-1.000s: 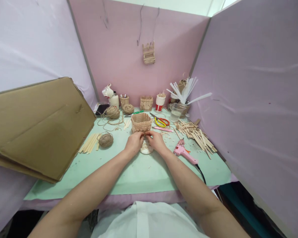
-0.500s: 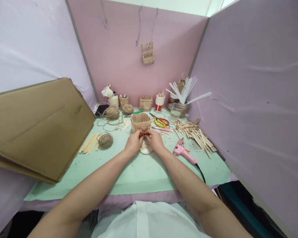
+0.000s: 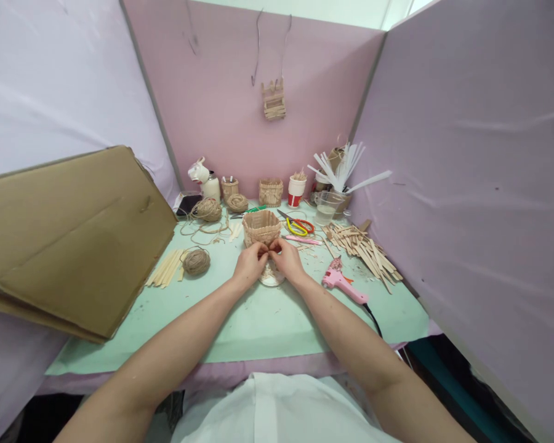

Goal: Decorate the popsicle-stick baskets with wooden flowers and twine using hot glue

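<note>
My left hand (image 3: 250,261) and my right hand (image 3: 285,259) meet fingertip to fingertip at the middle of the table. Their thumbs and fingers are pinched together; whatever small thing lies between them is too small to make out. Right behind the fingers stands a small square wooden basket (image 3: 261,226), open at the top, its lower front partly covered by my hands. Below the hands, a round whitish disc (image 3: 272,278) with small pale bits on it lies between my wrists.
A pink glue gun (image 3: 344,285) with a black cord lies at right, near a pile of wooden sticks (image 3: 364,249). Scissors (image 3: 300,226) lie behind the right hand. Left are a twine ball (image 3: 196,262), pale sticks (image 3: 166,269) and a large cardboard sheet (image 3: 78,240). A clear cup (image 3: 327,210) stands behind.
Both hands stay pinched together in front of the basket, with only a very slight shift of the fingers. The objects on the table have not moved.
</note>
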Demonstrator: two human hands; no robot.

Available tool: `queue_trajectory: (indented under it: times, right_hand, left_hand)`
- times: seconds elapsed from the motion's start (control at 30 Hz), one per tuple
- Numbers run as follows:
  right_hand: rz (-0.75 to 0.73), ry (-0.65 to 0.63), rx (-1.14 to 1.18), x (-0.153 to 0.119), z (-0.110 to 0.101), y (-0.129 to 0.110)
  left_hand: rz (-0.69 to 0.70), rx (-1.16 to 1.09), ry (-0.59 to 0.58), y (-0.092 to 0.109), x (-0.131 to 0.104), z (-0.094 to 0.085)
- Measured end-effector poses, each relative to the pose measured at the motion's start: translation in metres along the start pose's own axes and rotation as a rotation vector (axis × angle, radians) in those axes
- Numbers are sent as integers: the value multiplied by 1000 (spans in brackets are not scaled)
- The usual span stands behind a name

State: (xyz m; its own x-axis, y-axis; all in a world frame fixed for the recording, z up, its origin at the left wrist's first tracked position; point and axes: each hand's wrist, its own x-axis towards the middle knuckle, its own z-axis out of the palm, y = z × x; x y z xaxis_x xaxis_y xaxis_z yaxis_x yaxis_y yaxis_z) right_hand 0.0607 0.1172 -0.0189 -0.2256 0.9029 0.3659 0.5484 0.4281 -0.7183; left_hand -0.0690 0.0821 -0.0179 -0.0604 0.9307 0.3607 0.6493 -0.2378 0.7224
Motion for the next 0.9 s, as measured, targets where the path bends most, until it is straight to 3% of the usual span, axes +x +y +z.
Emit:
queue_trajectory:
  times: [0.23, 0.47, 0.9]
  right_hand:
    - [62, 11, -90, -2, -7, 1]
    - [108, 8, -99, 1, -1, 0]
    - [139, 88, 44, 4, 6, 3]
  left_hand:
    - [-4, 36, 35, -2, 1, 0]
    - [-7, 36, 35, -2, 1, 0]
    - [66, 236, -14, 4, -3, -7]
